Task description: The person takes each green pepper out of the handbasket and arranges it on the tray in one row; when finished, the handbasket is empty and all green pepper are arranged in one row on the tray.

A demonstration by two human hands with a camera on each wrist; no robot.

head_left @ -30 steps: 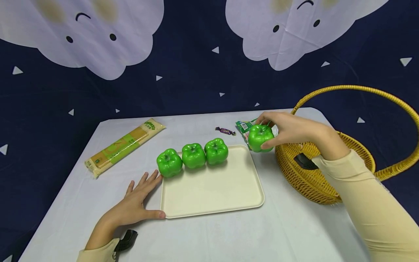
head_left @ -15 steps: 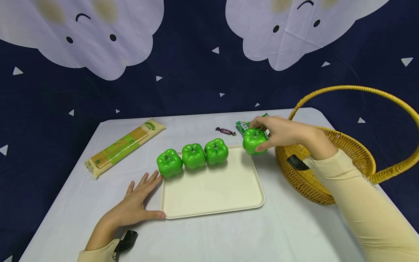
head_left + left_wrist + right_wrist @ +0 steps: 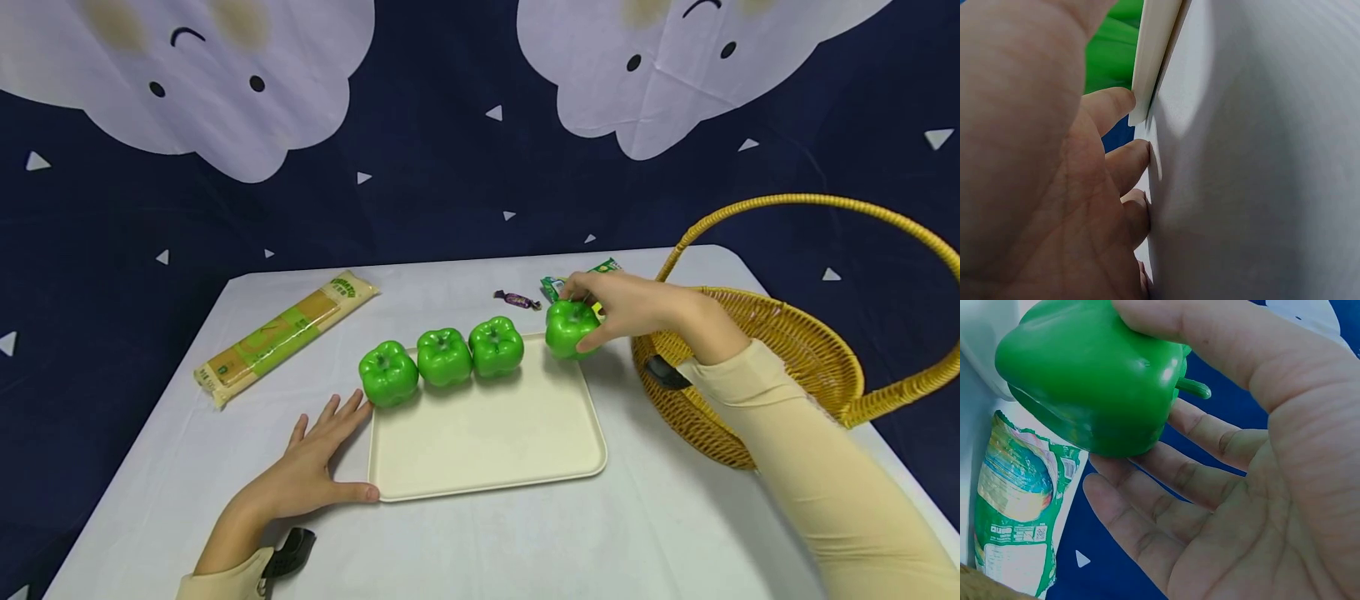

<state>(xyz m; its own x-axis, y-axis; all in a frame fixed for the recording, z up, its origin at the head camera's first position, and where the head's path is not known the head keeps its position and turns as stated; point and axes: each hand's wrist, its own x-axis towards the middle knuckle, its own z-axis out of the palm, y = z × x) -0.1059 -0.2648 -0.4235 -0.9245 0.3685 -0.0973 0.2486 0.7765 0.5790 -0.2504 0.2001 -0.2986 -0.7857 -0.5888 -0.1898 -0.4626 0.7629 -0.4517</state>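
Note:
My right hand (image 3: 633,307) grips a green bell pepper (image 3: 567,330) over the far right corner of a cream tray (image 3: 487,442). In the right wrist view the thumb lies on one side of the pepper (image 3: 1091,381) and the fingers on the other, its stem towards the palm. Three more bell peppers stand in a row along the tray's far edge: a left one (image 3: 388,374), a middle one (image 3: 444,357) and a right one (image 3: 496,347). Spread flat, my left hand (image 3: 307,471) touches the tray's left edge with thumb and fingertips.
A yellow wicker basket (image 3: 817,350) with a tall handle stands right of the tray, under my right forearm. Behind the held pepper lies a green snack packet (image 3: 553,287), partly hidden. A wrapped candy (image 3: 517,300) lies behind the tray, and a noodle packet (image 3: 285,337) at the left.
My right hand has carried the held pepper leftward and slightly nearer, from beside the tray to over its far right corner. The left hand and the other peppers have stayed put.

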